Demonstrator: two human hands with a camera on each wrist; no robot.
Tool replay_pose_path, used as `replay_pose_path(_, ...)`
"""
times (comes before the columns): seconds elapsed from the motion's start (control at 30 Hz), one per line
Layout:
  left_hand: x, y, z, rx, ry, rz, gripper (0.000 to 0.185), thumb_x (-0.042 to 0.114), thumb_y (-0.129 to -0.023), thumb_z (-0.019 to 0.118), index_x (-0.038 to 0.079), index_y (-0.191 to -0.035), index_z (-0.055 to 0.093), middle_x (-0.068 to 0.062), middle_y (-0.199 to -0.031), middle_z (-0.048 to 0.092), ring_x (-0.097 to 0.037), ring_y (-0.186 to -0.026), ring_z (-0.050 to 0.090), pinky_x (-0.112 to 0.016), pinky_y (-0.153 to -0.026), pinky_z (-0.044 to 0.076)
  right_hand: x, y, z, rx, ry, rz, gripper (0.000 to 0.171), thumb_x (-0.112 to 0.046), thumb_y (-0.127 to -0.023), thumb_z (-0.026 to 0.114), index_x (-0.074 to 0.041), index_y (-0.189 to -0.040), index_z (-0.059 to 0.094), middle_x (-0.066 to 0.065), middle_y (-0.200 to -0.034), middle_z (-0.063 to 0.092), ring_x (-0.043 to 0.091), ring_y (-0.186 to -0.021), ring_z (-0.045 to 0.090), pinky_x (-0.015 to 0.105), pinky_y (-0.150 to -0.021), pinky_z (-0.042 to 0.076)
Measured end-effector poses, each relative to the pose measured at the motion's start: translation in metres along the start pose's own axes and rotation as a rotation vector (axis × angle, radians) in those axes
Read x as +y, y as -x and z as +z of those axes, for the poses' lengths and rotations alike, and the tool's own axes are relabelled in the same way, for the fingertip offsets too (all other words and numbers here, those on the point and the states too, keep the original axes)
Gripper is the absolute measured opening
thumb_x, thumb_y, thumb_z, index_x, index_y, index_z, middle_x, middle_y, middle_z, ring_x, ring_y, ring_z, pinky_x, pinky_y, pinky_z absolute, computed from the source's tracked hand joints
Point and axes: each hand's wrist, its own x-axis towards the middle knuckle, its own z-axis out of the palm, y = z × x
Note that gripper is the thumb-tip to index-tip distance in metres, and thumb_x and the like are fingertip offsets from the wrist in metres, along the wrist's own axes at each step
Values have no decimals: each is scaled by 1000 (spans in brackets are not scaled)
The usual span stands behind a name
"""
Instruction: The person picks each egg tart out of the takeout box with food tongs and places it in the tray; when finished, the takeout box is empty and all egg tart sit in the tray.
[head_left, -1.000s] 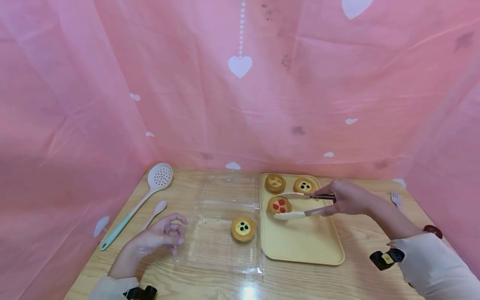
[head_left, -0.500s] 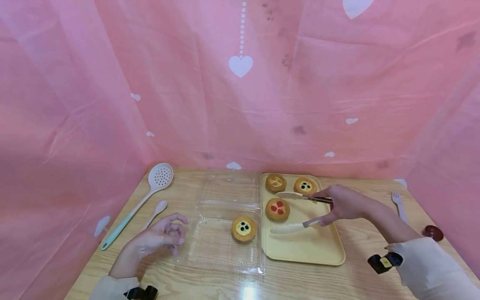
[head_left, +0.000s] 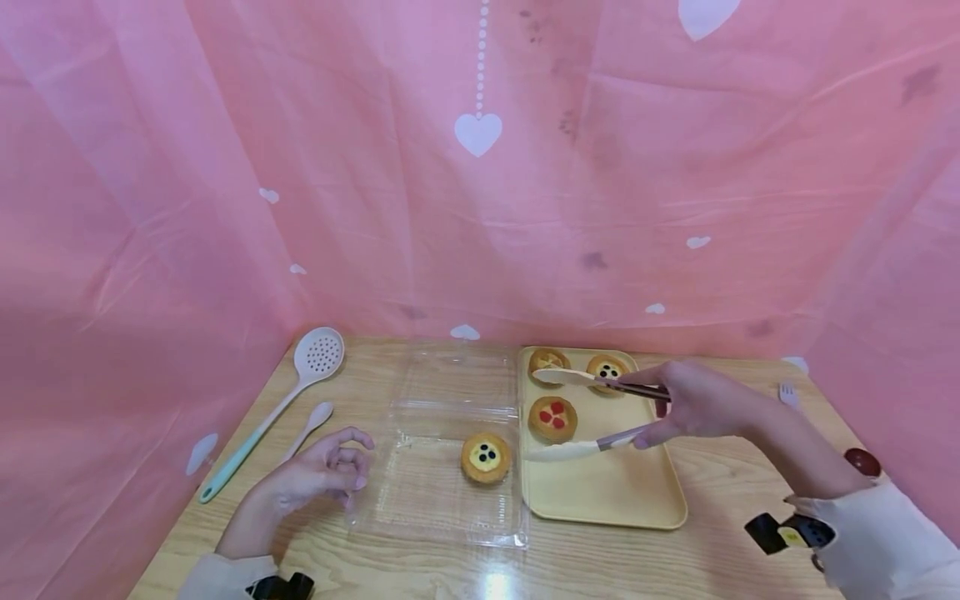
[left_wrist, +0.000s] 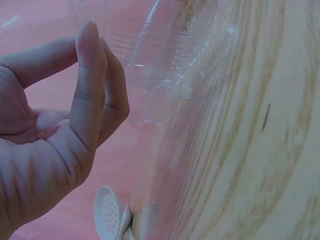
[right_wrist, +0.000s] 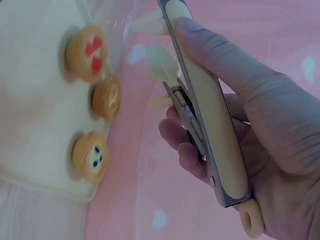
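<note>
My right hand [head_left: 693, 404] grips the tongs [head_left: 581, 417], and since a moment ago I have spread their arms wider and lifted them, so the red-topped tart [head_left: 553, 417] sits between the tips on the tray [head_left: 607, 496], not yet pinched. My left hand [head_left: 318, 475] rests loosely curled, holding nothing, beside the clear box [head_left: 442, 492] holding the blueberry tart [head_left: 485, 457].

3 tarts on tray [head_left: 600, 492], 1 tart [head_left: 485, 457] in box [head_left: 420, 500] left of it, spoons far left.
</note>
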Motion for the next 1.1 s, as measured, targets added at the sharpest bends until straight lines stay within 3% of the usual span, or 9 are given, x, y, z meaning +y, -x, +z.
replay_pose_path(0.1,-1,0,0,-2,7,-1,36,-10,-94,55,-1,-126,41,-3,-88,60,-13,-75,61,-27,-63,58,-15,-4,3,-2,25,-34,82,-54,-72,84,-6,-135,61,-12,-69,58,3,-56,51,23,-48,44)
replay_pose_path(0.3,0,-1,0,-6,6,8,36,-10,-94,55,3,-125,43,-2,-88,60,-13,-75,60,-27,-63,58,-42,-16,15,-61,26,-79,80,-50,-75,83,0,-133,60,-14,-62,56,1,-51,50,23,-45,45)
replay_pose_path(0.47,1,-2,2,0,6,4,35,-9,-94,55,2,-125,42,-3,-89,59,-12,-75,59,-27,-63,58,-57,-27,30,-114,95,-137,78,-53,-76,81,-2,-133,61,-17,-53,43,-2,-46,35,20,-44,37)
replay_pose_path(0.53,1,-3,3,5,3,-2,35,-10,-94,55,0,-125,41,-3,-89,60,-12,-75,59,-26,-63,58,-61,-30,32,-115,129,-163,74,-54,-77,79,-3,-129,64,-19,-57,46,-1,-49,33,19,-47,36)
replay_pose_path(0.67,2,-4,4,15,3,-14,36,-12,-93,55,-2,-124,41,-2,-88,60,-13,-75,60,-26,-62,58,-68,-33,32,-102,169,-189,66,-56,-79,77,-7,-122,69,-20,-73,58,0,-56,37,21,-53,39)
replay_pose_path(0.87,2,-5,5,9,2,-7,36,-11,-93,55,-1,-124,41,-3,-88,60,-13,-75,61,-26,-62,58,-77,-35,35,-86,274,-173,57,-49,-77,82,-10,-117,71,-16,-81,65,2,-62,47,25,-60,44)
replay_pose_path(1.1,4,-5,5,4,0,-5,35,-14,-94,52,-1,-124,41,-3,-88,60,-13,-74,61,-26,-62,58,-81,-42,49,-28,375,-198,52,-44,-73,86,-12,-112,73,-11,-77,64,8,-65,54,30,-57,48)
